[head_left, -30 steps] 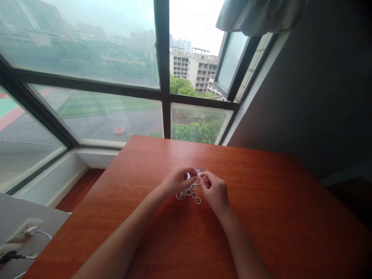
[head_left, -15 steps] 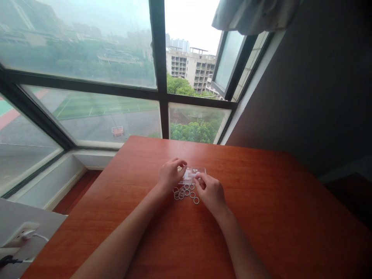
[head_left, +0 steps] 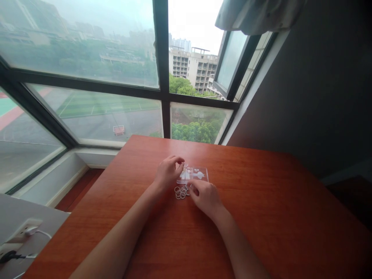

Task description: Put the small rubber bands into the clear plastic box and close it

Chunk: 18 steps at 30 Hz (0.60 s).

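A small clear plastic plate [head_left: 195,174] with cut-out shapes lies flat on the red-brown wooden table [head_left: 261,201]. My left hand [head_left: 167,171] rests at the plate's left edge, its thumb and forefinger pinched at the near-left corner. A pile of several small metal rings [head_left: 180,192] lies just in front of the plate. My right hand [head_left: 205,196] lies palm down beside the pile, its fingertips touching the rings on the right. Whether it has a ring between its fingers is hidden.
The table stands against a large window with dark frames [head_left: 162,93]; a dark wall [head_left: 319,97] runs along the right. At the lower left, a white power socket with plugged-in cables [head_left: 24,232] sits on a grey surface.
My hands came apart. The left hand moved to the plate's left corner and set the plate flat, while the right hand drew back from the plate down to the pile of rings.
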Each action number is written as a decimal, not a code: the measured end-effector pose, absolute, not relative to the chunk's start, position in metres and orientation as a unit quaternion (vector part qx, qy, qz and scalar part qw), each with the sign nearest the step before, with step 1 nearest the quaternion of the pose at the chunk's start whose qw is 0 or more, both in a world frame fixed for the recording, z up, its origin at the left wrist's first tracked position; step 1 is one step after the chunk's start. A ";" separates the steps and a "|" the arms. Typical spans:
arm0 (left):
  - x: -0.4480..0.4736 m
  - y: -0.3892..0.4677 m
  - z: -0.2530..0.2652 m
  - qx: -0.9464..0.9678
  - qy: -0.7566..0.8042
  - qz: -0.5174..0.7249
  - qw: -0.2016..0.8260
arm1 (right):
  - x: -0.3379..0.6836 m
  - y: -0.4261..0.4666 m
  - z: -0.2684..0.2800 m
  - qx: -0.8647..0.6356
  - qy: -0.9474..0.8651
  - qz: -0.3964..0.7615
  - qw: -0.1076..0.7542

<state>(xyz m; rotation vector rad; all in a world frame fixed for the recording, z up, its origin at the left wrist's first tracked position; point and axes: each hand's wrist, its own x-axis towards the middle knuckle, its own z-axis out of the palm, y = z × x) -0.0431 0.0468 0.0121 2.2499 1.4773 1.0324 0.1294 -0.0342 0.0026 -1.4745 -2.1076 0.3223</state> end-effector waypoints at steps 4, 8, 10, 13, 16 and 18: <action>-0.045 0.045 0.015 0.772 0.504 0.361 0.139 | 0.125 -0.038 0.004 -0.540 -0.802 0.132 0.218; -0.045 0.043 0.018 0.772 0.500 0.366 0.142 | 0.126 -0.040 0.006 -0.548 -0.799 0.139 0.204; -0.045 0.043 0.018 0.773 0.497 0.366 0.145 | 0.127 -0.040 0.006 -0.552 -0.796 0.141 0.203; -0.045 0.043 0.018 0.773 0.495 0.365 0.153 | 0.128 -0.039 0.006 -0.558 -0.791 0.146 0.204; -0.045 0.042 0.019 0.773 0.492 0.366 0.159 | 0.129 -0.039 0.005 -0.559 -0.789 0.150 0.204; -0.045 0.043 0.018 0.774 0.490 0.367 0.163 | 0.129 -0.038 0.005 -0.558 -0.790 0.151 0.204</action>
